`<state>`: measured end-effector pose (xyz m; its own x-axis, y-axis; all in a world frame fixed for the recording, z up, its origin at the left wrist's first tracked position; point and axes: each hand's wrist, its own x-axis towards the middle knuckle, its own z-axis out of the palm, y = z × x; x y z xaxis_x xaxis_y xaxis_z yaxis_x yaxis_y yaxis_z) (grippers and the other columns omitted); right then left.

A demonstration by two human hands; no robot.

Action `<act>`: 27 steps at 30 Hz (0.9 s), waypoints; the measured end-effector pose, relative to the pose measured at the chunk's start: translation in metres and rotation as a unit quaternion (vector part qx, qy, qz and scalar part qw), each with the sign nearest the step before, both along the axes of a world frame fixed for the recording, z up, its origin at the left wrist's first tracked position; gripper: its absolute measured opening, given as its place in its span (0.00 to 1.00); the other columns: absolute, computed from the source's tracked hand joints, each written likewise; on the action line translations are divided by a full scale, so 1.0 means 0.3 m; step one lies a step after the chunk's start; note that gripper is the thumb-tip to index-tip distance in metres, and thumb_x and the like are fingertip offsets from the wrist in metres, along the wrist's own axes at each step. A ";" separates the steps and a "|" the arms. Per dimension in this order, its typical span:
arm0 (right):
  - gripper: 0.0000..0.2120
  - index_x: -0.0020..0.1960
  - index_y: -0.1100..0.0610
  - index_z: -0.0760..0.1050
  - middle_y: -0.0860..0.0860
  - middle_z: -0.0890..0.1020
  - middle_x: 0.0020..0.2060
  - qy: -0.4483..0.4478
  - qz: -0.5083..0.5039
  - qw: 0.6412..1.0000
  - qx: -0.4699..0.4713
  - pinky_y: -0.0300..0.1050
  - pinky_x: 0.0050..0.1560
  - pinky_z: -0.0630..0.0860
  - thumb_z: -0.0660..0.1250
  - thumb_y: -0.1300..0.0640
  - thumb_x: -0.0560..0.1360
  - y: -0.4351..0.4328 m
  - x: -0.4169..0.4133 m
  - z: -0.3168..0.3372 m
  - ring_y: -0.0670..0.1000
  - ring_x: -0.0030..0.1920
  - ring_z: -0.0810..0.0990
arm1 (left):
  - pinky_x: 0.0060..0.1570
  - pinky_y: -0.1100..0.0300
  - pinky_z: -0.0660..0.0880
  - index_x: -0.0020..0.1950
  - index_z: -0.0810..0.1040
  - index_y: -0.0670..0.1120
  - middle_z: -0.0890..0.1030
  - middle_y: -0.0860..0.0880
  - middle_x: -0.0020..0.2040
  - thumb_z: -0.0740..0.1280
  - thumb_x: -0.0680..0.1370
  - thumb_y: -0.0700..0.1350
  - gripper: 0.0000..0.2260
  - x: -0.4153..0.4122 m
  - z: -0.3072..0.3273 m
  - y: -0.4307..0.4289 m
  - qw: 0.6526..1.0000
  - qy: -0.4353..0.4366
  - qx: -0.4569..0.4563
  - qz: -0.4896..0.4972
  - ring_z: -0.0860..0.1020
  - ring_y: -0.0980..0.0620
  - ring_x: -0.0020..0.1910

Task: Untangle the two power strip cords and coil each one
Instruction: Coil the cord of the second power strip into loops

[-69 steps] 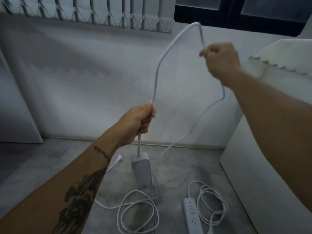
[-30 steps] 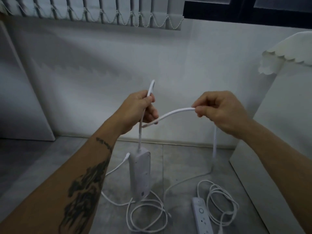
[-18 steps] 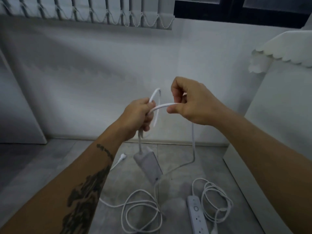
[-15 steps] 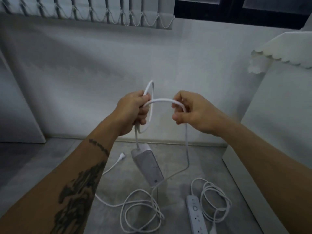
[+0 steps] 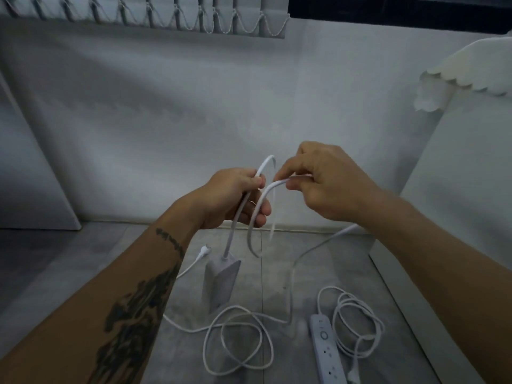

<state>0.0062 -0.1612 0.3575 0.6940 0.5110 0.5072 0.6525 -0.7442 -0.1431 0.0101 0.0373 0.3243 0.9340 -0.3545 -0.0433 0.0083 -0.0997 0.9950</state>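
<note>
Plainly the white cord (image 5: 228, 242) is being coiled in mid-air: it rises from the hanging power strip (image 5: 220, 284) into the left hand (image 5: 232, 200), whose fingers are curled round the strand and the first gathered turn, letting the strip's weight pull the line straight. Just right of that, above the strip, the right hand (image 5: 324, 184) pinches the cord between thumb and forefinger, other fingers loosely bent, apparently bringing another turn across to the left. Below the strip, the remaining slack loops (image 5: 204, 353) sprawl on the grey floor (image 5: 83, 273), so I judge this coil barely begun; its plug (image 5: 203, 249) lies just left of the strip. Lower right of the strip, well apart, the second power strip (image 5: 325, 350) lies beside its own loose bundle (image 5: 360, 338). I see no box or bin for them.
</note>
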 end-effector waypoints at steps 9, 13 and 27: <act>0.20 0.44 0.50 0.64 0.51 0.78 0.33 0.119 0.014 0.987 0.106 0.41 0.32 0.75 0.73 0.64 0.66 0.005 -0.011 -0.056 0.48 0.30 0.75 | 0.24 0.64 0.51 0.38 0.66 0.47 0.60 0.52 0.25 0.53 0.81 0.41 0.12 0.016 0.010 0.005 0.999 0.018 -0.049 0.002 0.55 0.55 0.22; 0.13 0.41 0.59 0.69 0.63 0.76 0.32 0.311 0.024 0.930 0.195 0.51 0.34 0.74 0.72 0.72 0.70 -0.117 -0.024 -0.119 0.58 0.31 0.75 | 0.21 0.66 0.51 0.39 0.71 0.45 0.59 0.53 0.24 0.56 0.79 0.44 0.10 0.036 0.031 0.092 0.997 0.016 -0.080 0.004 0.54 0.57 0.21; 0.04 0.38 0.51 0.83 0.44 0.77 0.25 0.113 -0.015 0.981 0.154 0.35 0.32 0.68 0.76 0.59 0.70 -0.128 0.037 0.038 0.43 0.27 0.71 | 0.24 0.63 0.61 0.43 0.80 0.40 0.66 0.50 0.28 0.60 0.75 0.49 0.14 0.030 -0.010 0.107 0.997 -0.006 0.051 -0.063 0.62 0.54 0.24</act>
<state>0.0173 -0.1997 0.3690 0.8184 0.3353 0.4666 0.5574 -0.6608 -0.5026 0.0191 0.0693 0.3214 0.8830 -0.4636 -0.0737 -0.0229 -0.1993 0.9797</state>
